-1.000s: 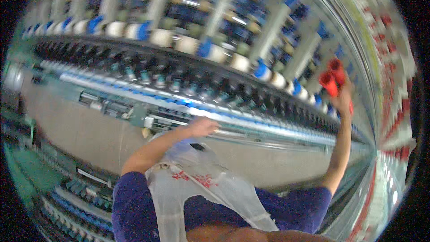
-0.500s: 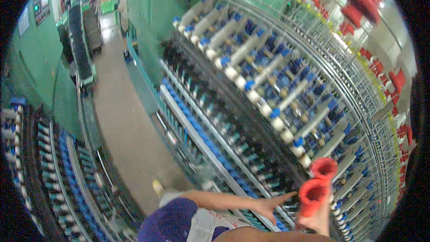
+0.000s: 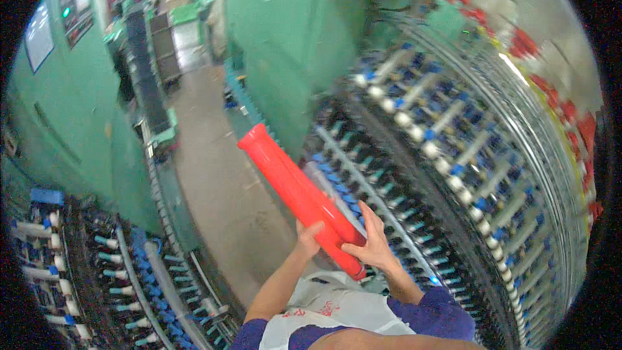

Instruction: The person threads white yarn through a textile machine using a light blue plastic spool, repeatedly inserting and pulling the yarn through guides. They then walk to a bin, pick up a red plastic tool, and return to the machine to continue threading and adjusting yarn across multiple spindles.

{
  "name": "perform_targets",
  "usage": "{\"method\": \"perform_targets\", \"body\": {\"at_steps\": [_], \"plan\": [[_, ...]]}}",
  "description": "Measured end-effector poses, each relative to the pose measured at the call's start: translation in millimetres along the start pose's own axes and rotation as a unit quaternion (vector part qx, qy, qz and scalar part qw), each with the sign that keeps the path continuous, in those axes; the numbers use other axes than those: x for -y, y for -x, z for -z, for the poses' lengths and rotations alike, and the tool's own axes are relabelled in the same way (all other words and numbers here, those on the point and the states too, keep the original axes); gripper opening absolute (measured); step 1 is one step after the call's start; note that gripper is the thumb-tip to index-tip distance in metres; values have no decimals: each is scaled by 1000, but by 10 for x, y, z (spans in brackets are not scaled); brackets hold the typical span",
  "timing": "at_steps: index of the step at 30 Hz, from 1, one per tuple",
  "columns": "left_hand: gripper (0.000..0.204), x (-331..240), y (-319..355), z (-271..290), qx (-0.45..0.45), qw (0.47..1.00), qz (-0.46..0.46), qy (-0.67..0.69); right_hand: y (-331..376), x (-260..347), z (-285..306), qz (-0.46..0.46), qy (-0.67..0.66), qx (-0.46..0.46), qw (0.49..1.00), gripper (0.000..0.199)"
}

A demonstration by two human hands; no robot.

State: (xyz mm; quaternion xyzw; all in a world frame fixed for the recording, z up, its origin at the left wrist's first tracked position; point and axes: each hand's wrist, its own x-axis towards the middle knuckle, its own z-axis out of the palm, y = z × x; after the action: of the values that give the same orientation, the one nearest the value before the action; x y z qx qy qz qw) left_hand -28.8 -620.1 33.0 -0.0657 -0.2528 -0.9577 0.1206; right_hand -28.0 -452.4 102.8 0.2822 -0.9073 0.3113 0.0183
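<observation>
Green machine cabinets (image 3: 291, 45) flank the far aisle (image 3: 207, 155), while nearer, mid-scene, the left hand (image 3: 309, 240) clasps red tubes (image 3: 285, 178) and the right hand (image 3: 374, 248), fingers spread, touches their near end.

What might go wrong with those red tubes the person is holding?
They might slip: the right hand is spread open, so the left hand may bear most of the grip. The red tubes also jut well past both hands, so their far ends could knock the spinning machine alongside.
</observation>
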Motion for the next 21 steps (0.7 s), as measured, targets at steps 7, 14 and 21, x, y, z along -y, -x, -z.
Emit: {"method": "perform_targets", "body": {"at_steps": [7, 14, 21], "plan": [[70, -1298, -1619, 1629, -172, 984, -30, 31, -1748, -459, -1342, -46, -177, -40, 982, 71], [66, -2695, -3391, 2437, -218, 954, -181, 102, -4293, 543, -2625, -103, -591, 13, 800, 60], [62, -3910, -5090, 3950, -278, 927, -242, 71, -6997, 1083, -3589, 125, -370, 66, 918, 62]]}}
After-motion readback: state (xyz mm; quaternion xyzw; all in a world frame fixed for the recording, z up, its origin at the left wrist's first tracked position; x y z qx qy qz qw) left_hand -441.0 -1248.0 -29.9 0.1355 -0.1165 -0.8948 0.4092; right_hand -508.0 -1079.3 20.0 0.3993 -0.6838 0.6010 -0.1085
